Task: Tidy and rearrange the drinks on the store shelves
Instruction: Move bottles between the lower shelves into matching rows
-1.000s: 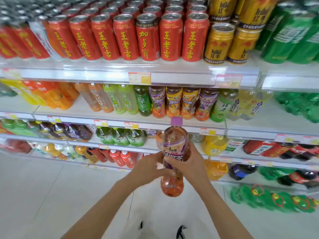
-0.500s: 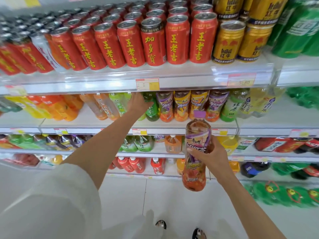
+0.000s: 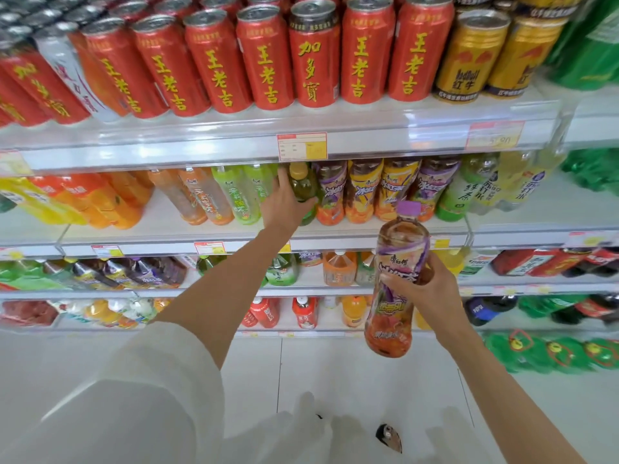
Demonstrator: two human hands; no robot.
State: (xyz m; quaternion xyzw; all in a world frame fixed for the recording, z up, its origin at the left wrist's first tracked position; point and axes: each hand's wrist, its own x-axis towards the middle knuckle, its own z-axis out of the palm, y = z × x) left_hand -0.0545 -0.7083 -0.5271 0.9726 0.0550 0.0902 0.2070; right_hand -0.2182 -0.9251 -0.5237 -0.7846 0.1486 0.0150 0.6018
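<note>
The purple-capped bottle (image 3: 400,249) is held upright in front of the shelves, the right hand (image 3: 428,293) with its fingers wrapped round the middle. The left hand (image 3: 284,205) has its fingers curled round a green bottle (image 3: 302,186) standing on the second shelf (image 3: 160,231).

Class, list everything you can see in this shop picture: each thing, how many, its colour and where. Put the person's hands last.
Red cans: a long row, red with yellow lettering, top shelf.
Gold cans: two in front, gold, top shelf, right of the red cans.
Orange bottles: several, second shelf, left.
Green bottle: one, yellow cap, second shelf, middle.
Iced tea bottles: four in front, purple and yellow labels, right of the green bottle.
Purple-capped bottle: one, amber drink, held in front of the shelves.
Price tags: several, white and yellow, shelf edges.
Left hand: holds the green bottle.
Right hand: grips the purple-capped bottle.
</note>
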